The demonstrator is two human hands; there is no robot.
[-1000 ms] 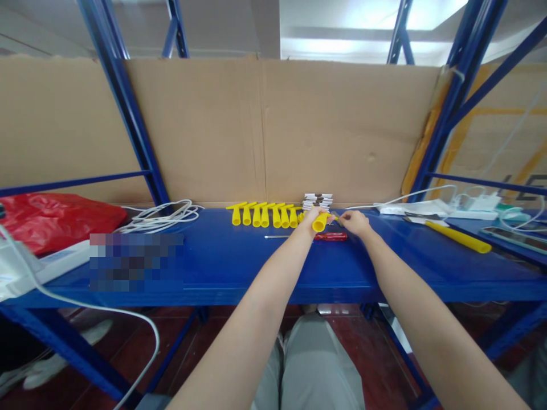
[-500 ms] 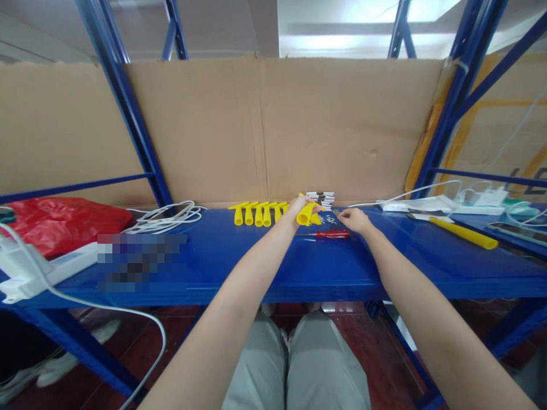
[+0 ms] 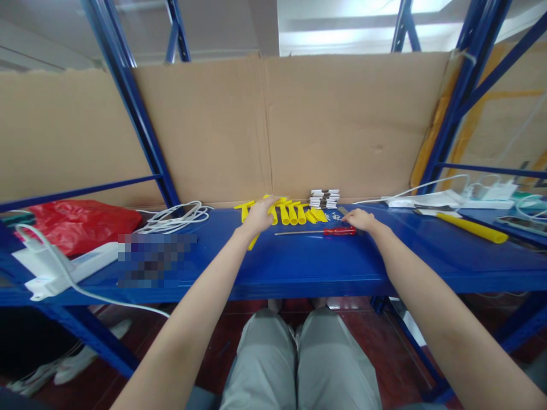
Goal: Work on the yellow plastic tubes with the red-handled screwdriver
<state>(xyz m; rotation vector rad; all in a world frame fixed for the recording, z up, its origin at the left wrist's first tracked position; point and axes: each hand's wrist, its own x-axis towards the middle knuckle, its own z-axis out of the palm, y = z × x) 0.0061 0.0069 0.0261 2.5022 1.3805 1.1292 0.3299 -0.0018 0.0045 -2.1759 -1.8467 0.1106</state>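
Observation:
My left hand (image 3: pixel 260 216) is over the left part of a row of yellow funnel-shaped tubes (image 3: pixel 293 215), its fingers closed. A yellow piece (image 3: pixel 253 242) sticks out below it, seemingly a part of the tube in its grip; the hand covers most of that tube. Past the row's right end my right hand (image 3: pixel 359 219) rests with fingers pinched at the end of a thin grey strip (image 3: pixel 343 210). Before it lies a screwdriver (image 3: pixel 339 231) with a red handle, shaft to the left. Small flat yellow pieces (image 3: pixel 315 215) and tiny white bits (image 3: pixel 333 216) lie between the hands.
Behind the yellow pieces stand stacked white-and-brown packets (image 3: pixel 323 199), against a cardboard wall (image 3: pixel 205 131). Left are a coiled white cable (image 3: pixel 183 216), a red bag (image 3: pixel 85 225) and a power strip (image 3: pixel 96 262). A yellow-handled tool (image 3: pixel 472 228) lies right on the blue shelf (image 3: pixel 316 265).
My left hand has carried a yellow tube leftward, from beside the packets to the left part of the row. My right hand stays at the grey strip. The view has shifted slightly.

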